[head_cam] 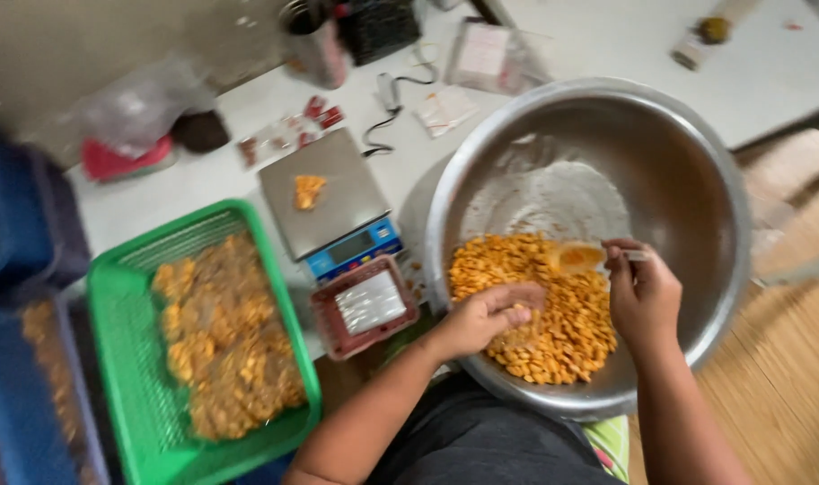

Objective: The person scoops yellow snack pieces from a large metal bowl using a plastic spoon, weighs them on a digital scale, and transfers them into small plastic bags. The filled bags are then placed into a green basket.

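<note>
Large steel bowl [688, 180] sat at the desk [203, 180] edge, holding orange snack pieces [562, 323]. Left hand [481, 316] dug into the pieces; right hand [641, 292] gripped a small scoop [582, 258]. Kitchen scale [333, 198] carried a few pieces. Green basket [122, 359] held filled packets.

Both bare forearms forward, left hand [483, 316] cupped palm-down, right hand [641, 289] in a closed pinch grip.
</note>
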